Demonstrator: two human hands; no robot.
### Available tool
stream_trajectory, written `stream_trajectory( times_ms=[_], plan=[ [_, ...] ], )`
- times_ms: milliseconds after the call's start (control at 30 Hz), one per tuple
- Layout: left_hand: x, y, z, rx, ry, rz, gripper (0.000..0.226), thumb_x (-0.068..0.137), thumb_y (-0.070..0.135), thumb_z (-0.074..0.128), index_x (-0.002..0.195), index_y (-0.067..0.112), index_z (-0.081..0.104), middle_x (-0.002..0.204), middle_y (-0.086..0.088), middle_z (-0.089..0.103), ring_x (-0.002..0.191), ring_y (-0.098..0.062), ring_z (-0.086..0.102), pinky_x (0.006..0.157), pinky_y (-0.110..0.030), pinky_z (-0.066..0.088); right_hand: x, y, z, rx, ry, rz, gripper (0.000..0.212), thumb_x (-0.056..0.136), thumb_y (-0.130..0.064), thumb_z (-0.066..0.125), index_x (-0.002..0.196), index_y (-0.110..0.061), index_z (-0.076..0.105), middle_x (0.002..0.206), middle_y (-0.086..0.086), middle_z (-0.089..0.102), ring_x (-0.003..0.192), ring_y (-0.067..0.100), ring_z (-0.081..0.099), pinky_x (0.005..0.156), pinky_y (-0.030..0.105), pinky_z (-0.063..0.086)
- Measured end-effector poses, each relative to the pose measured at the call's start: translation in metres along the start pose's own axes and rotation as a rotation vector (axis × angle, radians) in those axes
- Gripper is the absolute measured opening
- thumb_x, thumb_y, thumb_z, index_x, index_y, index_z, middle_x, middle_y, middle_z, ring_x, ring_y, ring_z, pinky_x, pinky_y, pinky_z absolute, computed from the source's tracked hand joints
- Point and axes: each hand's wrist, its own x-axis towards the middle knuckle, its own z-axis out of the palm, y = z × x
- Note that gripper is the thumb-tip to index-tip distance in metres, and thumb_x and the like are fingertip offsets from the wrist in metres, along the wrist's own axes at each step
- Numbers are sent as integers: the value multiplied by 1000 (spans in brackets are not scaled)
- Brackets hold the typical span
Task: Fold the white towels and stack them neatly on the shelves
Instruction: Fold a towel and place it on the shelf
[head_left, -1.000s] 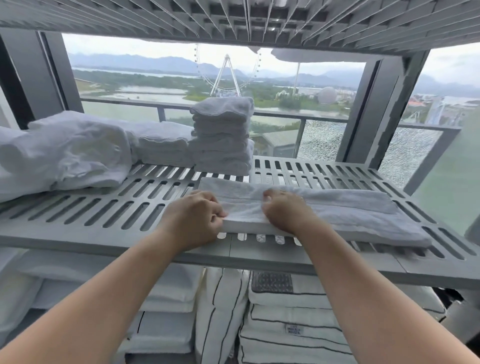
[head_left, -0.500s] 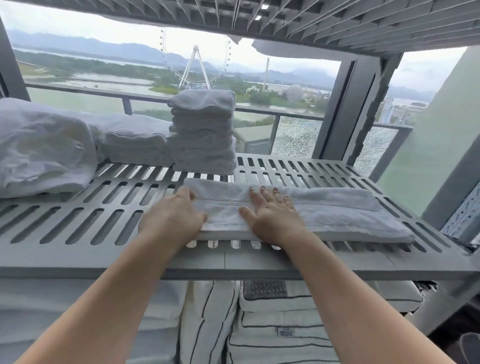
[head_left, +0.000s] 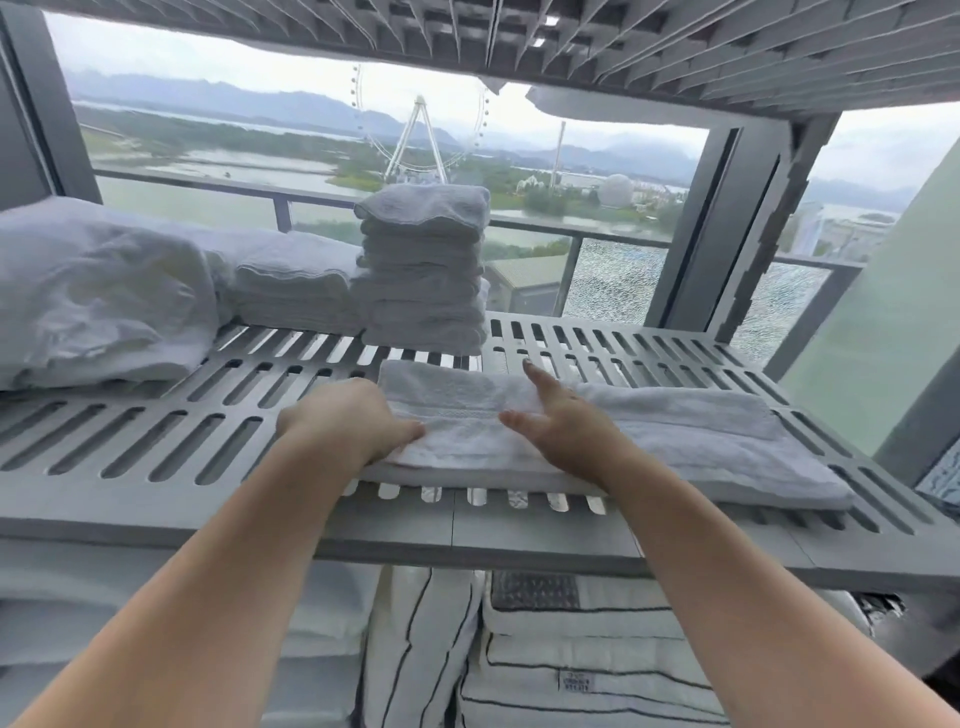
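While left hand (head_left: 343, 422) pinches the towel (head_left: 675, 439) end and right hand (head_left: 566, 423) presses spread-fingered, fold is midway; next, likely lap end over.

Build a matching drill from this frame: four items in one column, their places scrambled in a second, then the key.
Items
1. long towel
2. tall towel stack
3. crumpled white bundle
4. striped bedding

Places
A. on the level below the slatted shelf
B. far left of the slatted shelf
C. front of the slatted shelf, left hand gripping its end, right hand flat on it
D. back middle of the slatted shelf

Pairs: 1-C, 2-D, 3-B, 4-A
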Motion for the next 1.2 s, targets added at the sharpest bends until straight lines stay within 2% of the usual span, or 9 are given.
stream_trajectory(
  times_ms=[133, 233, 333, 500, 667, 767, 867, 967, 1200],
  plan=[
    [5, 4, -2, -18, -54, -11, 57, 78, 72, 61, 85, 16, 56, 95, -2, 61, 99, -27, 60, 95, -43, 51, 2, 20, -19, -122, 93, -23, 66, 98, -49, 53, 155, -24, 32, 155, 9, 44, 142, 28, 40, 115, 40, 31],
    [3, 12, -2, 12, -42, -51, 61, 76, 73, 60, 105, 19, 59, 109, -4, 63, 107, -28, 59, 96, -42, 48, -3, 42, -15, -313, 102, 13, 72, 97, -63, 34, 156, -20, 30, 162, 6, 33, 150, 24, 28, 123, 46, 21],
    [-4, 16, -6, 59, -12, -142, 60, 72, 77, 60, 97, 23, 55, 104, -1, 58, 106, -27, 58, 86, -40, 45, -1, 54, -5, -381, 82, 46, 85, 91, -73, 13, 159, -22, 20, 167, 3, 20, 154, 24, 16, 125, 49, 9],
    [-12, 22, -6, -95, 14, -180, 55, 77, 63, 68, 94, 13, 57, 92, -5, 61, 95, -28, 61, 90, -40, 52, 3, 54, -2, -312, 119, 65, 88, 88, -76, 17, 156, -22, 26, 165, 6, 26, 152, 26, 21, 124, 49, 9],
    [-22, 27, -7, -1016, -19, -96, 25, 84, 22, 76, 96, 1, 68, 75, -11, 74, 59, -21, 70, 57, -31, 54, -2, 52, -3, -248, 163, 82, 71, 91, -66, 31, 138, -13, 40, 147, 17, 49, 141, 34, 39, 123, 50, 17],
    [-23, 28, 0, -1444, 52, -106, 24, 80, 15, 81, 100, 9, 69, 88, -11, 76, 65, -22, 74, 60, -36, 60, -7, 51, -6, -207, 230, 46, 26, 97, -35, 40, 113, -15, 48, 121, 19, 63, 122, 39, 54, 115, 50, 31],
    [-26, 36, 14, -1775, 143, -100, 32, 79, 13, 81, 105, 14, 64, 101, -11, 73, 82, -23, 72, 69, -39, 61, -10, 50, -15, -201, 176, 33, 22, 98, -23, 39, 113, -18, 54, 127, 17, 61, 123, 37, 51, 113, 45, 33],
    [-30, 52, 26, -1964, 282, -9, 38, 79, 9, 80, 112, 12, 62, 101, -9, 72, 90, -20, 72, 78, -36, 60, -14, 54, -16, -328, 159, -34, 36, 100, -33, 35, 128, -22, 55, 143, 11, 53, 132, 34, 45, 116, 48, 30],
    [-40, 108, 32, -2027, 438, -46, 17, 81, 23, 81, 93, 17, 71, 87, 3, 76, 90, -19, 71, 86, -40, 58, -18, 64, -13, -421, -18, -26, 62, 100, -57, 14, 159, -38, 8, 169, 1, -3, 155, 26, -7, 122, 55, -7]
  ],
)
